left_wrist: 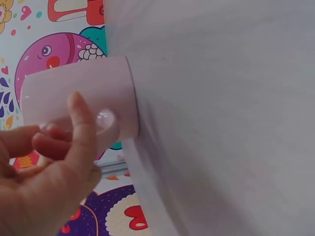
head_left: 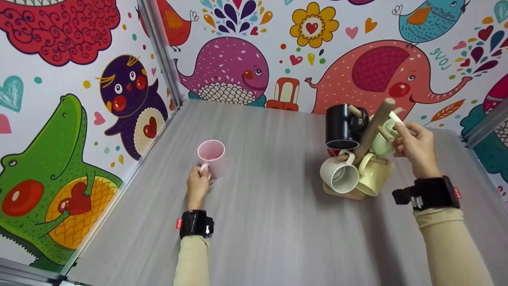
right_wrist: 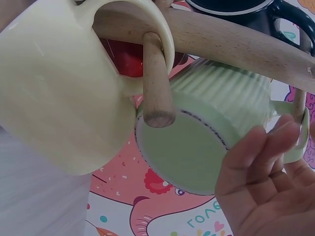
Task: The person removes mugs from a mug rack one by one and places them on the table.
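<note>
On the left of the table, a pink mug [head_left: 214, 165] stands upright. My left hand [head_left: 197, 184] grips its handle; the left wrist view shows curled fingers [left_wrist: 81, 128] at the handle, the mug's base on the table. To the right, a wooden mug tree [head_left: 370, 137] holds several mugs. My right hand [head_left: 418, 147] pinches the handle of a light green ribbed mug [right_wrist: 182, 150] at the tree's far right side. In the right wrist view a peg passes through that handle, and the mug's base faces the camera.
Also hanging on the tree are a black mug [head_left: 338, 125], a white ribbed mug [head_left: 329, 172] and a pale yellow mug [head_left: 375, 180]. A red mug [right_wrist: 129, 59] is mostly hidden behind them. Printed walls [head_left: 285, 59] border the grey table [head_left: 270, 206] at the back and sides.
</note>
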{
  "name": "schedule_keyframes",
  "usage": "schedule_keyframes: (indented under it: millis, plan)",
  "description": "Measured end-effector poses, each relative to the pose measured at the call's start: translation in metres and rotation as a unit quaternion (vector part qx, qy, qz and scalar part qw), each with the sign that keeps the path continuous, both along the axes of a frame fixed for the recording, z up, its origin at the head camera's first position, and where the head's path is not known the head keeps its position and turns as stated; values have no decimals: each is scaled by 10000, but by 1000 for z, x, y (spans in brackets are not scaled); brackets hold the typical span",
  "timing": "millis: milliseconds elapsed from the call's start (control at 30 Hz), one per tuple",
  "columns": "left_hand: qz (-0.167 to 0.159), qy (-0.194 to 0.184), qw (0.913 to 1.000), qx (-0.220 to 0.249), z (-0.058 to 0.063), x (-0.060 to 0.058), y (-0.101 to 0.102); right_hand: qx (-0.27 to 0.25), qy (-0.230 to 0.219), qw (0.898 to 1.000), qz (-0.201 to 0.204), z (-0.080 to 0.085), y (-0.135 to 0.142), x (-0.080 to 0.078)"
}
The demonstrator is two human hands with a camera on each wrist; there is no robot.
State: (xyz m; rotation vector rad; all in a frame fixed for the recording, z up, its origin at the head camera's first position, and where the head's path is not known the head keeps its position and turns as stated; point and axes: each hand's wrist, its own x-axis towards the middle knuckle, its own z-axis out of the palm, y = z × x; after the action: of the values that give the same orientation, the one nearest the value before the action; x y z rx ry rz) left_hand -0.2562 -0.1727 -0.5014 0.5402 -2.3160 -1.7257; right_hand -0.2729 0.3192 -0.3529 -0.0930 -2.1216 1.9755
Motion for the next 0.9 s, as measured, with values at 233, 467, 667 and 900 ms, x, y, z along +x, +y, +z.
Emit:
schedule_keyframes:
  millis: [233,467,667,900]
  plan:
    - [17,-70,10000,-58,1,1,-2,254,-90,9996,54,1,0,-1]
    - [55,-115,9999,-30,0,3,-3,515,-197,9983,185,3,2,-1]
    - [369,114,9976,-569,1,5,-2,689,-361,9969,137,5,4,-1]
    - [932,579,9925,-542,6,3,4,399,-220,9988,161,4,2,-1]
